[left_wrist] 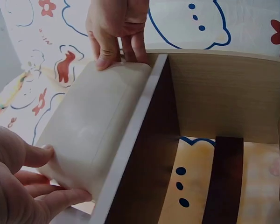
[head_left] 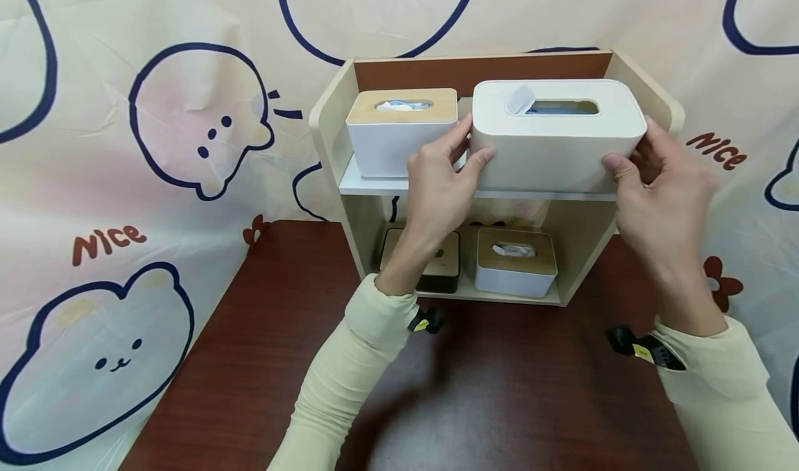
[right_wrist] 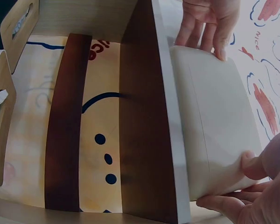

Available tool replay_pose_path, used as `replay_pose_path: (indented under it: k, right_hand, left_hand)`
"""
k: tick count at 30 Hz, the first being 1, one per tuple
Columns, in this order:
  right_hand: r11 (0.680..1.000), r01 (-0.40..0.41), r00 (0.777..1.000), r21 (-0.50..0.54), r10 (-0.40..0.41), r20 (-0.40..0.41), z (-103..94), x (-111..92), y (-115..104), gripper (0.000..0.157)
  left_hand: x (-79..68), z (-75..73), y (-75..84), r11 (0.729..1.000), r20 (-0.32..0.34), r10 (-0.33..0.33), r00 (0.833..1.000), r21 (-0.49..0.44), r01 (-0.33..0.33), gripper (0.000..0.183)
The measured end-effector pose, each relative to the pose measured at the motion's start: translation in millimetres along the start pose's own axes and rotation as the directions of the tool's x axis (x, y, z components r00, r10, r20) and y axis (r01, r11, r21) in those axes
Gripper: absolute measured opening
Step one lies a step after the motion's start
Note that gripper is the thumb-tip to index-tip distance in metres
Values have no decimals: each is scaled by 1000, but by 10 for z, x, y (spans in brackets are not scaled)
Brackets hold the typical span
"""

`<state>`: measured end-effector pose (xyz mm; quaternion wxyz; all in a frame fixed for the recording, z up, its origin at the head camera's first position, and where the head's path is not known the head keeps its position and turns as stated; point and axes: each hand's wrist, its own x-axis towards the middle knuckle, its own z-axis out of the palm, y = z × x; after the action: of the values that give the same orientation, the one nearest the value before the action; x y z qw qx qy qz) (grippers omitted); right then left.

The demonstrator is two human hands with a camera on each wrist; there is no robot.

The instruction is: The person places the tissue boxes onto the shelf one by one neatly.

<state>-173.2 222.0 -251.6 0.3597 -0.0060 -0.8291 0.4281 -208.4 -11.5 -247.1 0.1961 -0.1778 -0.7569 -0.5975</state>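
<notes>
A large white tissue box (head_left: 549, 162) with an oval slot and a bit of tissue showing stands at the right of the upper shelf (head_left: 383, 186). My left hand (head_left: 444, 183) grips its left end, the thumb on the front face. At the opposite end my right hand (head_left: 668, 186) holds it with thumb in front and fingers around the side. Both wrist views show the white box (left_wrist: 95, 116) between the two hands, close against the shelf board (right_wrist: 170, 116). Left of it on the same shelf is a white tissue box with a wooden lid (head_left: 399, 141).
The two-tier wooden shelf unit (head_left: 583, 242) stands on a dark red-brown table (head_left: 499, 388). Its lower tier holds a dark box with a wooden lid (head_left: 446, 270) and a smaller white, wood-lidded tissue box (head_left: 514, 280). A cartoon-printed cloth (head_left: 206, 124) hangs behind.
</notes>
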Motion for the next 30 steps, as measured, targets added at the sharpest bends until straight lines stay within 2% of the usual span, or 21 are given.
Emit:
replay_pose_path:
  k: [7, 15, 20, 26, 30]
  right_hand:
    - [998, -55, 998, -6, 55, 37, 84, -1, -15, 54]
    - [993, -102, 992, -61, 106, 69, 114, -4, -33, 56]
    - [992, -110, 991, -69, 115, 71, 125, -16, -37, 58]
    - [991, -118, 989, -62, 123, 79, 127, -20, -40, 59]
    - [988, -138, 986, -62, 143, 88, 103, -53, -42, 60]
  left_hand:
    - [31, 40, -33, 999, -27, 4, 1000, 46, -3, 56]
    - [24, 84, -31, 993, -35, -15, 999, 113, 19, 60]
    - [6, 101, -53, 989, -38, 4, 999, 150, 2, 62]
    - [-3, 99, -80, 989, -32, 18, 999, 150, -13, 63]
    - [-54, 93, -107, 993, -14, 23, 1000, 113, -22, 65]
